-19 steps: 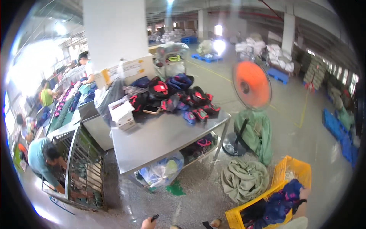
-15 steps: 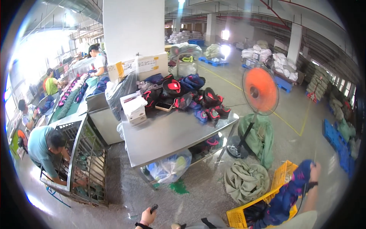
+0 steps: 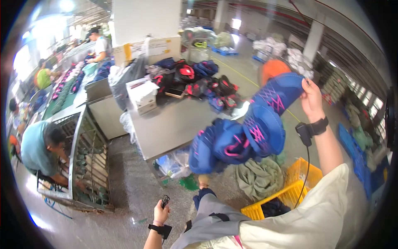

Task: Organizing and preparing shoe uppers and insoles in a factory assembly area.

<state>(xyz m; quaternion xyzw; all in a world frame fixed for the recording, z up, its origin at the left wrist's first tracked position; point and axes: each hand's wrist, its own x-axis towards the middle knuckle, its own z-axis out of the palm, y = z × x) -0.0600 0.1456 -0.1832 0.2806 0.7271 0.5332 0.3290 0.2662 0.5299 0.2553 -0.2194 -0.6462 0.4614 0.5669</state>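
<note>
My right hand point(image 3: 311, 98) is raised at the right, its fingers pinched on the end of a string of blue shoe uppers point(image 3: 264, 126) with pink lacing. The uppers hang linked together, sweeping down to the left across the front of the steel table point(image 3: 166, 128). Low in the view, my left hand point(image 3: 160, 213) is closed round a small black looped thing point(image 3: 165, 201) whose kind I cannot make out. Below the uppers, at the lower right, is a yellow plastic crate point(image 3: 257, 211) with dark items inside.
Black-and-red and blue shoe uppers point(image 3: 186, 74) lie piled on the table beside a white box point(image 3: 141, 93). A green sack point(image 3: 259, 178) lies next to the crate. The orange fan point(image 3: 274, 69) stands behind the uppers. At left a person point(image 3: 39, 143) bends over a metal rack cart point(image 3: 89, 174).
My right hand has lifted the string of blue uppers up and leftward out of the yellow crate. My left hand, still closed on the black thing, has risen slightly.
</note>
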